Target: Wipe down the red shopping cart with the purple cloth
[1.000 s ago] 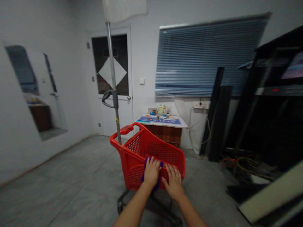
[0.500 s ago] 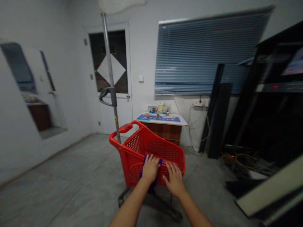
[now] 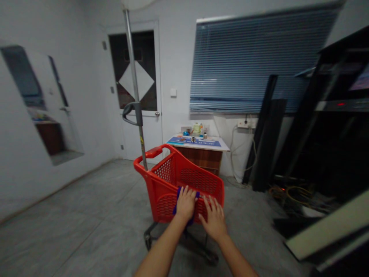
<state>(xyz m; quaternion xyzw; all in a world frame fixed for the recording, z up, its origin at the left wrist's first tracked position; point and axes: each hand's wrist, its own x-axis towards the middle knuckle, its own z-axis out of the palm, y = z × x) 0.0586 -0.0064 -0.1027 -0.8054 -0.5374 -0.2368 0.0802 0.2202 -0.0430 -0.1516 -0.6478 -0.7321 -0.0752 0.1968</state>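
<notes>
In front of me stands a red plastic shopping cart (image 3: 198,175) on dark legs with casters. A purple cloth (image 3: 176,206) hangs over the rim of its near side. My left hand (image 3: 186,203) presses on this cloth, fingers bent over the rim; the thumb is hidden. To the right of it, my right hand (image 3: 215,220) rests against the same rim with its fingers spread and holds nothing. A metal pole (image 3: 133,73) with a grey grip (image 3: 135,114) rises beside the cart's handle.
Behind the cart, small bottles and a blue printed sheet lie on a wooden desk (image 3: 198,156). A white door (image 3: 144,134) and a blind-covered window (image 3: 253,65) are in the back wall. Dark upright panels (image 3: 268,142), cables and a rack stand at right, a mirror (image 3: 54,115) at left.
The view has shifted slightly. My left hand and the purple cloth have moved a little to the right along the rim. My right hand stays almost in place.
</notes>
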